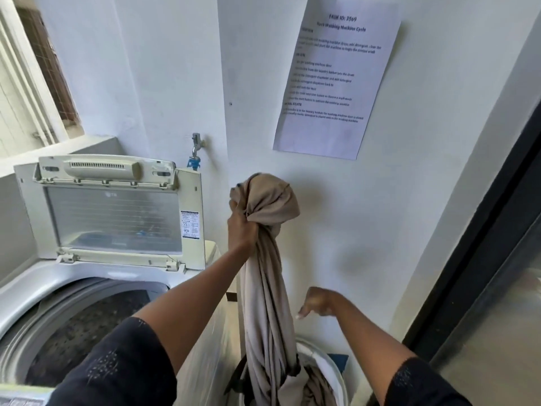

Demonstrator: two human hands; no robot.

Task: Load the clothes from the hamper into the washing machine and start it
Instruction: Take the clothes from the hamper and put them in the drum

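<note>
She's in the middle of the loading step: her left hand (pixel 241 227) is fisted tight round a long beige cloth, bunched and twisted like a rope (pixel 269 273), and holds it high against the wall, while the cloth's lower end lies down inside the round white plastic hamper (pixel 332 364) at her feet. Her right hand (pixel 317 303) hovers just beside the hanging cloth, holding nothing, fingers loosely bent and pointing down. To her left the white top-loading washing machine (pixel 35 285) stands ready, its cream lid with the clear window (pixel 114 215) tipped up against the wall and the dark speckled drum (pixel 76 335) open. I can't make out any clothes in the part of it I can see. As I judge it, the next move is to lift the cloth's tail clear of the hamper rim, swing the whole length left over the machine's edge and let it drop into the drum. Her right hand could gather the trailing end so it doesn't drag or catch. More fabric, some of it dark, sits in the hamper, so loading is far from done. A metal tap with a blue fitting (pixel 194 159) juts from the wall by the lid, close to the swing path. A printed white paper sheet (pixel 336 77) hangs above, and a dark-framed glass door (pixel 497 288) closes in her right side.
</note>
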